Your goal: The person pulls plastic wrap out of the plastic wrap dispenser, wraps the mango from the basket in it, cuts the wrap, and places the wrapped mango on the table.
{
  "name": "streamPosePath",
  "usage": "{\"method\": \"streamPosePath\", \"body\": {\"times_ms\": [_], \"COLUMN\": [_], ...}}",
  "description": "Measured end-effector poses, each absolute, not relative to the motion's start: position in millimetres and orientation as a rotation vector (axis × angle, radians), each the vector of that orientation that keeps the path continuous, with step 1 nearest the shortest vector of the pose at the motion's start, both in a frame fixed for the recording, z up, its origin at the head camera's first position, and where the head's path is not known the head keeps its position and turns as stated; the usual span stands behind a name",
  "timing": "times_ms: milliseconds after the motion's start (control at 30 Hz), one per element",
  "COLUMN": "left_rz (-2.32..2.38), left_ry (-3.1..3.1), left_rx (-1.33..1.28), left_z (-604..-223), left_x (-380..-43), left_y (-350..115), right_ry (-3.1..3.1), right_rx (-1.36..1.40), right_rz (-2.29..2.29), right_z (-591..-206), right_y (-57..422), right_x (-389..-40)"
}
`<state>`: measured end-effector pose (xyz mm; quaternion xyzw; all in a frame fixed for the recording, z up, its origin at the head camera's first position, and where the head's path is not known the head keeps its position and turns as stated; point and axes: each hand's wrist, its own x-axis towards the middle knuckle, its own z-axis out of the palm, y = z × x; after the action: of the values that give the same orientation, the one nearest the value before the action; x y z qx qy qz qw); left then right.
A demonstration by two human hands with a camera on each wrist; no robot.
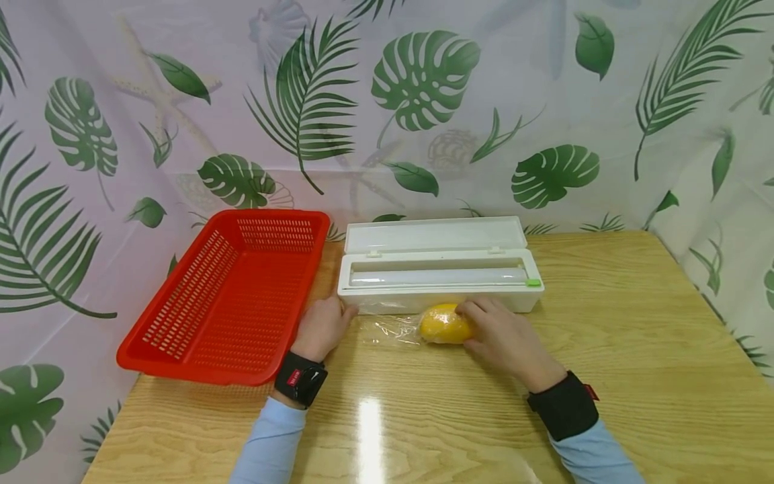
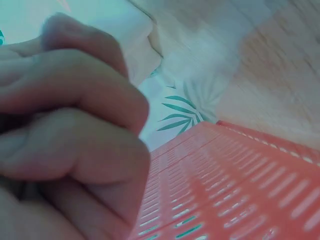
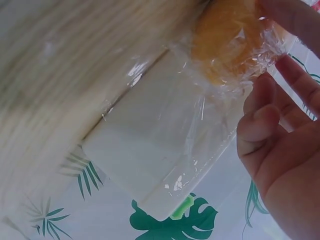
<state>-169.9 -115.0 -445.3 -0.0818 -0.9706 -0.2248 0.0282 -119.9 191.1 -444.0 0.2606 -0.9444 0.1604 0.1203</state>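
Note:
A yellow mango (image 1: 443, 325) in crinkled cling film (image 1: 396, 330) lies before a long white cling film box (image 1: 375, 302). My right hand (image 1: 502, 336) holds the mango's right end, fingers above and thumb at the near side. In the right wrist view, film spreads from the mango (image 3: 220, 45) across the box, close to my curled fingers. My left hand (image 1: 323, 327) grips the box's front left corner, thumb against its front; in the left wrist view the curled fingers (image 2: 100, 90) overlap the white box and hide their inner side.
A red slotted plastic basket (image 1: 127, 356) stands left, right beside my left hand. The box's lid (image 1: 435, 235) is raised, with the film roll (image 1: 438, 276) inside and a green slider (image 1: 533, 283) at the right end. A leaf-patterned curtain (image 1: 423, 154) hangs behind the wooden table (image 1: 641, 336).

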Motion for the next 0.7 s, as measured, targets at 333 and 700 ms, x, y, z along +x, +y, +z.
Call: {"method": "streamPosePath", "body": {"times_ms": [333, 700], "left_rz": [-0.757, -0.814], "left_ry": [-3.026, -3.094], "left_rx": [-0.353, -0.431], "left_z": [-446.4, -446.5], "left_x": [-172.1, -173.7], "left_y": [-116.0, -115.2], "right_ry": [-2.765, -2.738], "right_rx": [0.750, 0.774], "right_rz": [0.483, 0.492], "right_z": [-444.0, -445.5], "right_y": [190.9, 189.1], "right_x": [-120.4, -120.7]}}
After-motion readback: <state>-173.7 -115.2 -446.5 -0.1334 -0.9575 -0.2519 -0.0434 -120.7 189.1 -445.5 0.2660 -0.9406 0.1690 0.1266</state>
